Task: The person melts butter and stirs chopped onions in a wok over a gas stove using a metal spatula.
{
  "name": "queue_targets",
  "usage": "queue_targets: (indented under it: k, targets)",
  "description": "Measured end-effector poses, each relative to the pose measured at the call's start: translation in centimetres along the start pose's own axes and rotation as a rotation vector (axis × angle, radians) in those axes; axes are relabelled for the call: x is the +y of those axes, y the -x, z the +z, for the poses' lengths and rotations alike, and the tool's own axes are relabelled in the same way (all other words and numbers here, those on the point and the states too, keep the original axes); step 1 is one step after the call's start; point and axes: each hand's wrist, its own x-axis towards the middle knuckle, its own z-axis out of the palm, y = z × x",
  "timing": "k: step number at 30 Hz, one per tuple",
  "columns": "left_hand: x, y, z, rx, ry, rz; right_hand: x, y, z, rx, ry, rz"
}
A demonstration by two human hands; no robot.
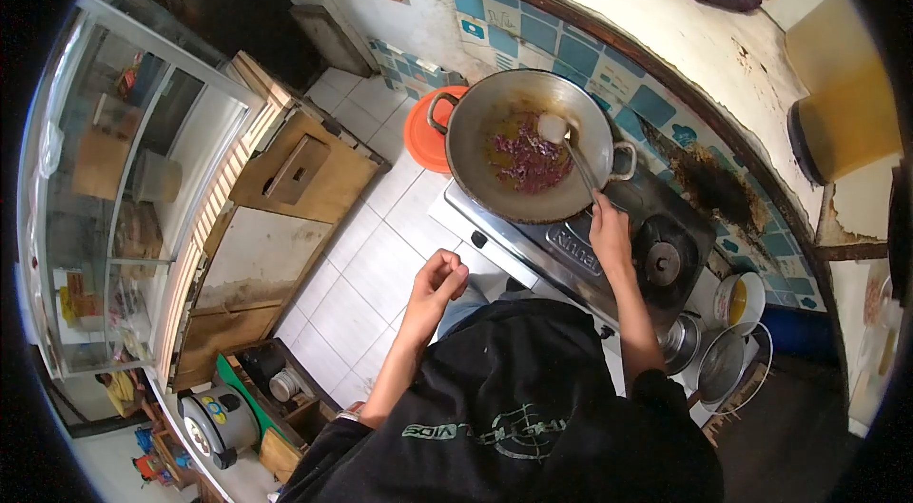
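Observation:
My right hand [610, 229] is closed round the handle of a metal spatula [582, 164]. The spatula's head rests inside a large wok [470, 159] with two loop handles. Chopped purple-red pieces [533, 156] lie in oil at the wok's bottom, beside the spatula. The wok sits on the left side of a gas stove [571, 241]. My left hand [439, 284] hangs in the air in front of the stove, its fingers curled and the thumb against them, with nothing visible in it.
An orange round lid or basin [422, 134] is behind the wok at left. A bare burner [663, 262] is right of it. Pots [678, 343], a strainer [723, 362] and a yellow-lined bowl [740, 299] stand at the right. A rice cooker [221, 419] is at lower left.

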Motion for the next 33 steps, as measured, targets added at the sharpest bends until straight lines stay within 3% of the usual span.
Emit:
queue_targets:
  k: [5, 7, 8, 10, 11, 23, 33]
  targets:
    - [-0.2, 0.0, 0.1, -0.014, -0.015, -0.013, 2.9, -1.8, 2.5, -0.033, -0.096, 0.095]
    - [0.1, -0.1, 0.3, -0.015, -0.014, -0.006, 1.9, -2.2, 1.8, -0.132, -0.182, 0.277]
    - [0.2, -0.1, 0.5, -0.015, -0.013, -0.003, 2.8, -2.4, 2.9, -0.070, -0.232, 0.181]
    - [0.3, -0.1, 0.7, -0.006, -0.001, -0.007, 3.5, -2.8, 3.7, -0.095, -0.207, 0.229]
    - [0.3, 0.0, 0.7, -0.004, 0.000, -0.013, 2.6, -2.7, 3.2, -0.157, -0.330, 0.369]
    - [-0.1, 0.4, 0.2, -0.006, 0.018, 0.006, 2.8, -3.2, 3.0, -0.254, -0.559, 0.418]
    - [-0.2, 0.2, 0.5, -0.028, 0.012, -0.006, 3.1, -2.6, 2.8, -0.231, -0.471, 0.352]
